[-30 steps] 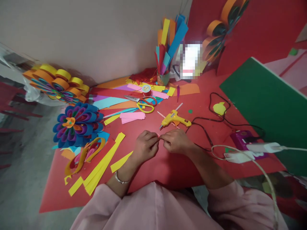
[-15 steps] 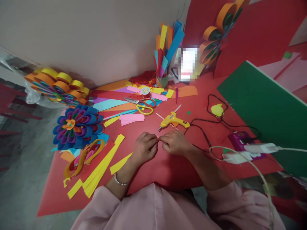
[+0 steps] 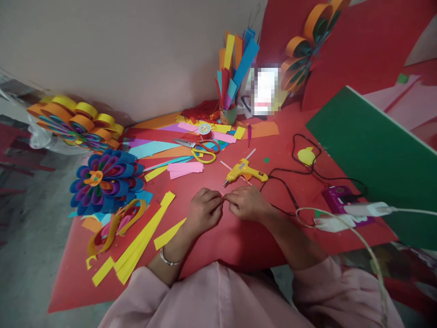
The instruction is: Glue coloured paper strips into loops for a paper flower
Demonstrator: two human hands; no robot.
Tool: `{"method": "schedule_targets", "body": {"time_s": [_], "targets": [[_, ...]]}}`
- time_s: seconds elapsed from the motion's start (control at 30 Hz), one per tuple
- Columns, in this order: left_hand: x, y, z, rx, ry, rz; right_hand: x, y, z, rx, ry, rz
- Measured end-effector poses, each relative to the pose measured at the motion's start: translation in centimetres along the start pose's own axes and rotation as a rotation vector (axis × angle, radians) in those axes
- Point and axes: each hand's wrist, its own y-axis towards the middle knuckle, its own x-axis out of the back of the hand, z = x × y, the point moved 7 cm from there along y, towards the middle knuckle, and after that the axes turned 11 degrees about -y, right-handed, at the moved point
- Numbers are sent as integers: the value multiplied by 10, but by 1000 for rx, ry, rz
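My left hand (image 3: 205, 210) and my right hand (image 3: 246, 202) meet over the red table (image 3: 235, 246), fingers curled and fingertips pinched together. Between the fingertips a tiny pinkish bit shows, too small to name. Just beyond my right hand lies a yellow hot glue gun (image 3: 245, 171) with its nozzle toward the left. Left of my left hand are yellow paper strips (image 3: 145, 239). Scissors (image 3: 206, 152) with red and yellow handles lie farther back, beside a spool of red thread (image 3: 205, 131).
At the left stand a blue and purple paper flower (image 3: 106, 182) and an orange and yellow one (image 3: 77, 120). A cup of paper strips (image 3: 228, 115) stands at the back. To the right are a purple power strip (image 3: 336, 200), cords and a green board (image 3: 382, 159).
The whole view has shifted slightly, so things appear a little farther left. Both hands keep their pinched pose, with hardly any visible movement.
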Motion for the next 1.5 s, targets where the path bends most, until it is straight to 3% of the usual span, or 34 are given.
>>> {"method": "schedule_targets", "body": {"time_s": [0.57,0.83,1.5], "targets": [[-1,-3,1,-14,14,-19,-1,4,5,38,-103,16],[-3,-7,7,-6,0,8,-2,3,5,44,-96,-38],[-3,-5,6,9,6,-10,-3,1,4,46,-82,-22]]}}
